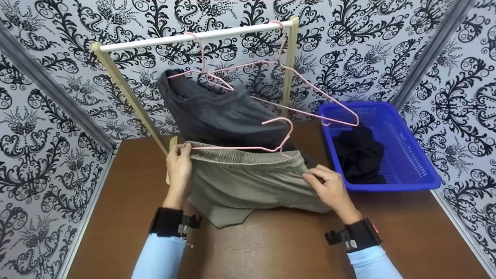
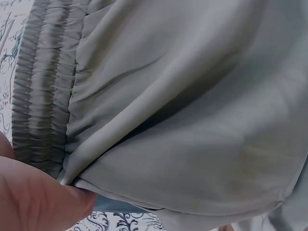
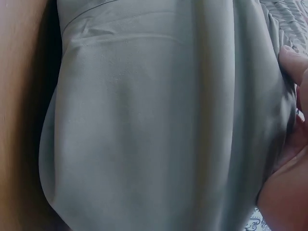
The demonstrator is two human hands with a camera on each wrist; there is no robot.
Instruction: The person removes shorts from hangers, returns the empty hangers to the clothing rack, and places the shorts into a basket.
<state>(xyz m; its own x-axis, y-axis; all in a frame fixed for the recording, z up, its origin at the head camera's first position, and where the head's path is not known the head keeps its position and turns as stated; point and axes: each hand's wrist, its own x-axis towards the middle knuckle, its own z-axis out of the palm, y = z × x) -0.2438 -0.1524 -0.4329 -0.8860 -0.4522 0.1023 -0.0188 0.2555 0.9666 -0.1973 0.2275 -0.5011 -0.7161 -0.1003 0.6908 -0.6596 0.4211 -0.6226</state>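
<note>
Olive-grey shorts point(image 1: 248, 190) with a gathered elastic waistband hang between both hands in the head view. My left hand point(image 1: 179, 170) pinches the left end of the waistband; in the left wrist view its thumb point(image 2: 38, 197) presses on the cloth just below the gathers. At the other end, my right hand point(image 1: 329, 188) grips the waistband's right side between thumb and fingers. A pink hanger point(image 1: 232, 148) lies inside the waist opening, its hook pointing up and leftward. Cloth hides the hanger's lower part. The shorts' fabric point(image 3: 144, 120) fills most of the right wrist view.
Behind the shorts stands a rack with a white rail point(image 1: 155, 42). From it hang a dark grey garment point(image 1: 221, 112) on a pink hanger and a bare pink hanger point(image 1: 321, 91). A blue basket point(image 1: 410, 155) at right holds black cloth point(image 1: 360, 155). Beneath is a brown table point(image 1: 255, 252).
</note>
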